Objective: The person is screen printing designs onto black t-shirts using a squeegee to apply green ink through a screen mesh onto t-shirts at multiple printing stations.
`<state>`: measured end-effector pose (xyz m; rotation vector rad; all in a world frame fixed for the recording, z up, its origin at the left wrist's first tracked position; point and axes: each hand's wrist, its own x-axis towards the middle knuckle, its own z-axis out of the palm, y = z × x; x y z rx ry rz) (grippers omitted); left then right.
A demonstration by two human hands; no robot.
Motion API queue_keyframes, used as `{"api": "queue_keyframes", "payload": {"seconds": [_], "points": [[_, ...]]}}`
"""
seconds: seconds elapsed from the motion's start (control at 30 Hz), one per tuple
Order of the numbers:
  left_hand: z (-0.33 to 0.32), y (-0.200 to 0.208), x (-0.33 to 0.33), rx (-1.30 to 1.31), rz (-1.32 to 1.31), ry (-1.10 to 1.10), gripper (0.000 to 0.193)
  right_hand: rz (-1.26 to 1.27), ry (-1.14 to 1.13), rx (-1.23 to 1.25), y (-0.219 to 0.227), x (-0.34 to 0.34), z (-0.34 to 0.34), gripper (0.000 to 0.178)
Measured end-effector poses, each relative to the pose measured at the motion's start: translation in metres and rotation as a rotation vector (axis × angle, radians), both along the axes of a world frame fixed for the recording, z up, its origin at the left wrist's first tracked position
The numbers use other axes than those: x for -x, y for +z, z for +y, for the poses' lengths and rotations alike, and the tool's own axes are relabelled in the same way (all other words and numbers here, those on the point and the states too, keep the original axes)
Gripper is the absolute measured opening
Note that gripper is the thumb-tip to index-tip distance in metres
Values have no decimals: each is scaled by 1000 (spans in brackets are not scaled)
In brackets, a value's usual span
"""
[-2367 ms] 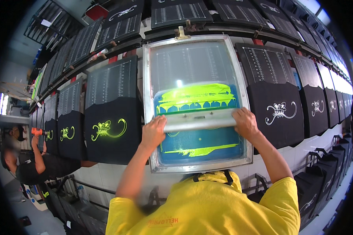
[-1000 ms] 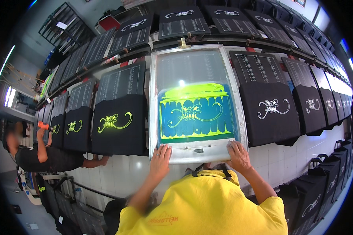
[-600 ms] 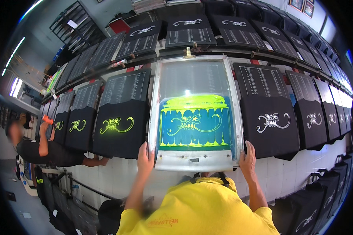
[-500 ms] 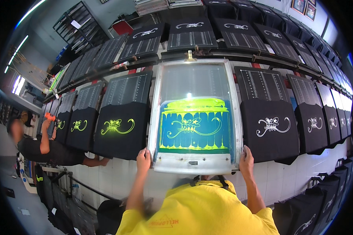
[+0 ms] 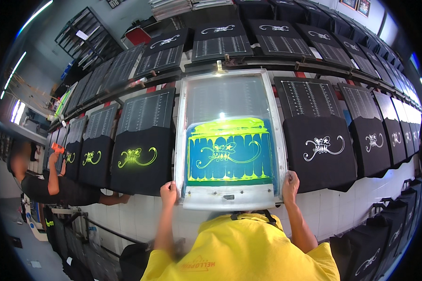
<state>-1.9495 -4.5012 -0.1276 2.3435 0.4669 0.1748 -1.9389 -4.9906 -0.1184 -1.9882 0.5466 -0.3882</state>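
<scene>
At frame centre, the left hand [image 5: 168, 193] and right hand [image 5: 290, 181] gripped the screen-printing frame [image 5: 229, 140]'s lower corners. Left shirts [image 5: 138, 157] bore yellow ink; right shirts [image 5: 321, 150] remained white.

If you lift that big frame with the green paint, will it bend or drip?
The printing screen frame probably stays stiff: its pale metal border looks rigid, and the left hand and right hand grip only its near corners. The wet-looking yellow-green ink might run if tipped steeply.

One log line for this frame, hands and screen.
left hand: grips screen frame near-left corner | right hand: grips near-right corner | frame: flat on table
</scene>
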Motion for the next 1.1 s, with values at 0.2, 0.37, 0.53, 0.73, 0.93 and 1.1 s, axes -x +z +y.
{"api": "queue_keyframes", "payload": {"seconds": [0.2,0.37,0.53,0.73,0.93,1.1], "points": [[-7,3,-14,424,19,149,24,-23,-26,142,-9,-3,-4,14],[-14,15,-14,446,-34,204,25,13,-15,49,11,-5,-6,18],[-17,9,-2,425,-181,219,25,39,-24,9,19,6,-18,22],[-49,35,29,347,-85,262,28,-29,-8,2,19,20,-50,24],[-138,46,48,368,-67,331,29,-14,7,-96,38,25,-132,24],[-266,52,57,587,-121,375,23,-54,59,-15,35,30,-257,23]]}}
